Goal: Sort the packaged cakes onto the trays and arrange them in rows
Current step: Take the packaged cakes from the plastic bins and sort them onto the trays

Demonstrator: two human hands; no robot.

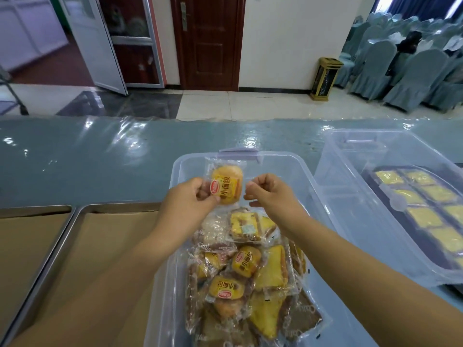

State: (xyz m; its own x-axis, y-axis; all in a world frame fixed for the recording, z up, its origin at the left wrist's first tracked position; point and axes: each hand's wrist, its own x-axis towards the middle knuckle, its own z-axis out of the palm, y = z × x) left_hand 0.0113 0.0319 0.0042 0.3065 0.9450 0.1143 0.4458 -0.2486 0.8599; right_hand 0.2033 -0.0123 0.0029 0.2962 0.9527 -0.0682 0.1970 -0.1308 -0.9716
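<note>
Clear plastic wraps the round golden bun (226,185) that the left hand (186,200) pinches by the wrapper's left edge, thumb and fingertips closed on the film, lifting it above the far half of a transparent bin (175,171). Just to the right of the bun, the right hand (269,194) hovers with its fingers curled in loosely; it seems to be apart from the wrapper, though whether a fingertip touches the film's edge I cannot tell, and it holds nothing visible. Below both wrists, in the near half of the bin, lies a heap of packaged cakes (248,271): more round buns with red-and-yellow labels, yellow wedge-shaped slices, and darker pieces in printed film. Left of the left forearm sit two metal trays (77,216) lined with brown paper, side by side, with no cakes on the parts in view. Right of the right forearm stands a second clear bin (350,186), and through its wall shows a dark tray of yellow squares (431,214) set in rows. Everything rests on a grey-blue table (100,159) under glossy film.
</note>
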